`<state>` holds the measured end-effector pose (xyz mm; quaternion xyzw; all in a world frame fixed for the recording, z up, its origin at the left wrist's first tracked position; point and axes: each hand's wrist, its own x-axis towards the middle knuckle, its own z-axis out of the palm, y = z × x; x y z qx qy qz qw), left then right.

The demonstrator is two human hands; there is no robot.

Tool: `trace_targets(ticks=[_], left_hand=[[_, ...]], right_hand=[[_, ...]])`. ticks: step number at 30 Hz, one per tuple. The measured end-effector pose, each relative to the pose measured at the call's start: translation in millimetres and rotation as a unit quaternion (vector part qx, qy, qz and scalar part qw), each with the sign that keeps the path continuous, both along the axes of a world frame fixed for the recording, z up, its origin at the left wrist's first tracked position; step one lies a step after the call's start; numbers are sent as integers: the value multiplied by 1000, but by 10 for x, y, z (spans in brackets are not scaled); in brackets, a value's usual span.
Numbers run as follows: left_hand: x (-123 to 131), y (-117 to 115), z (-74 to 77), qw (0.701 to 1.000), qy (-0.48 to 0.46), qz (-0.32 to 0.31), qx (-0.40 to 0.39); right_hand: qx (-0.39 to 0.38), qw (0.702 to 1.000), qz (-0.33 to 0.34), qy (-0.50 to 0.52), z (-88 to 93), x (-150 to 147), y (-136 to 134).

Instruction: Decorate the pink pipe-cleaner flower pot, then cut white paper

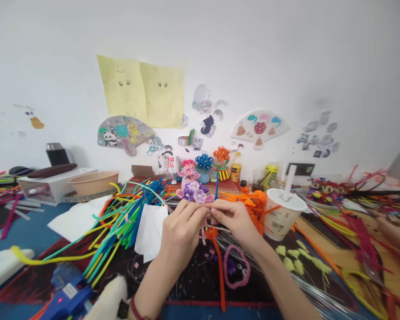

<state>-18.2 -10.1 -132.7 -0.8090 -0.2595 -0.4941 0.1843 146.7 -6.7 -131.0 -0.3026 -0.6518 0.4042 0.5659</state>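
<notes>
My left hand (182, 233) and my right hand (235, 220) meet at the middle of the table, fingers pinched together on a small pipe-cleaner piece. Just above the fingertips sits a cluster of purple and pink pipe-cleaner flowers (195, 192). An orange pipe-cleaner stem (219, 262) with a small orange curl at its top hangs down from between the hands. A pink pipe-cleaner loop (236, 266) lies on the dark mat below my right hand.
A fan of blue, green and yellow pipe cleaners (126, 218) lies left of the hands. A paper cup with a straw (282, 213) stands right, beside an orange heap (253, 202). A blue glue gun (68, 293) lies front left. Finished flower pots (205, 169) stand at the wall.
</notes>
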Motion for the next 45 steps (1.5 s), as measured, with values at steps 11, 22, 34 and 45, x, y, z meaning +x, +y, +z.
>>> trace_targets(ticks=[11,22,34,45], left_hand=[[39,-31,11,991,-53,-31,-122],[67,-2,45,917,-221,-94,-317],[91,-13,27,873,-294,-159,-355],[86,-44,50,867,-272,-151,-388]], right_hand=[[18,1000,-8,-19,-4,-11,9],[58,997,-44,2,-41,-44,11],[106,991,-76,20,-114,-113,12],[151,984,-89,-19,-78,-48,28]])
